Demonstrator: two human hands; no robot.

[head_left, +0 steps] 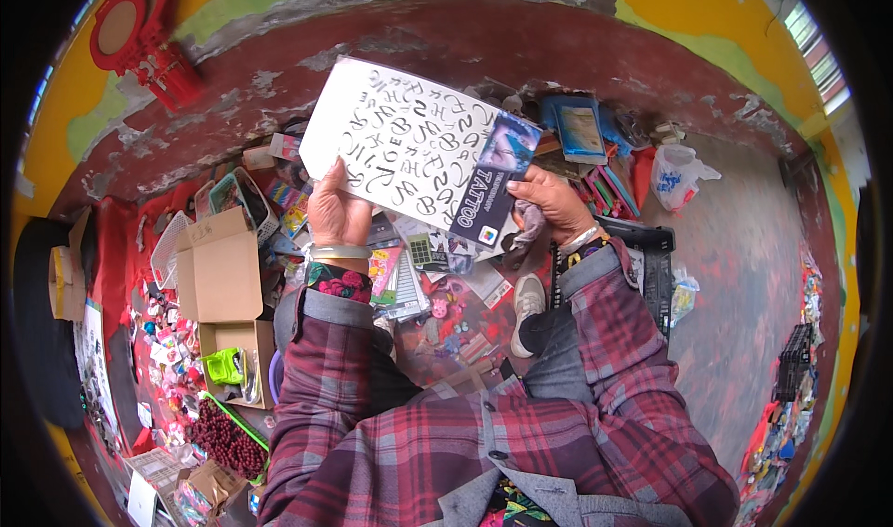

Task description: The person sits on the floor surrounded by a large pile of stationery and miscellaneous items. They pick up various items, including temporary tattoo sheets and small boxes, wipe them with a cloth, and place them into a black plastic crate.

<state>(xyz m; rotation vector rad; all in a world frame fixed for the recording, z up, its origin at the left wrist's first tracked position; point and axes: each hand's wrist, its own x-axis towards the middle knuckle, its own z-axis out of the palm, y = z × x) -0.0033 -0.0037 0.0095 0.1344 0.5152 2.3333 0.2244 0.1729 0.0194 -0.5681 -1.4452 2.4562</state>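
A flat white tattoo sheet (395,141) in clear wrapping, covered in black letter-like shapes, is held up in front of me at a tilt. Along its right end runs a dark printed band with a picture. My left hand (339,213) grips the lower left edge, thumb on top. My right hand (555,201) pinches the right end by the dark band. A crumpled grey-brown cloth (526,231) hangs under the right hand's fingers. Below the sheet lie a green-and-grey calculator-like item (420,248) and several flat packets, partly hidden.
An open cardboard box (223,285) stands left, with a bright green plastic item (223,366) inside. A dark red beaded mop head (223,439) lies below it. At right are a black crate (651,248) and a white plastic bag (681,175). My shoe (528,308) is amid floor clutter.
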